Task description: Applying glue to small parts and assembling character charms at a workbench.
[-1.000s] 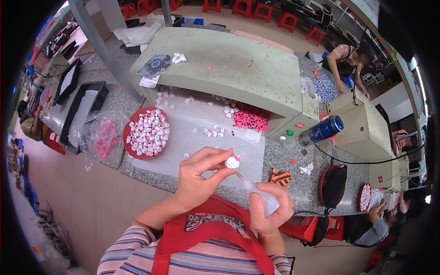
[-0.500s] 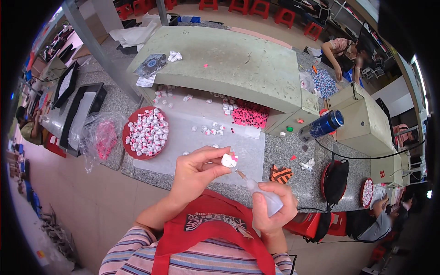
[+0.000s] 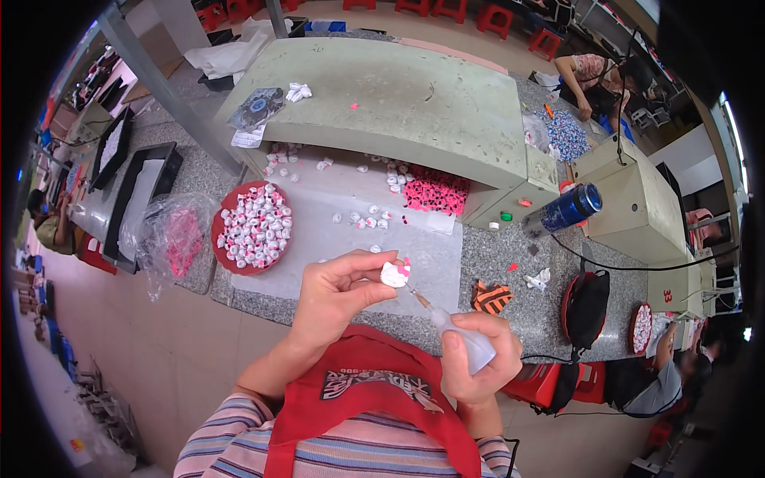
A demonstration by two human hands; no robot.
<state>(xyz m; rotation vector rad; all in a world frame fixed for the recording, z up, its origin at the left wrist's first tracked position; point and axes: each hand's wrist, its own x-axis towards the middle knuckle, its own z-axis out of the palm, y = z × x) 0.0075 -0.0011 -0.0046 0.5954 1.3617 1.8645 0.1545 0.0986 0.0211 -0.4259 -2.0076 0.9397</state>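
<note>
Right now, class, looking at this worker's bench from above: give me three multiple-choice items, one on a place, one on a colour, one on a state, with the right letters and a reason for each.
1. Where is the round red tray of small white pieces?
A. to the person's left on the bench
B. beside the blue bottle
C. on the floor

2. What colour is the bow on the small figure in the left hand?
A. green
B. pink
C. black

3. What is the right hand doing?
A. resting flat and empty
B. gripping a squeeze bottle, nozzle aimed at the figure
C. lifting the tray

Answers:
1 A: the red tray sits left of the left hand, far from the blue bottle.
2 B: the small white figure carries a pink bow.
3 B: the right hand wraps the squeeze bottle.
</note>
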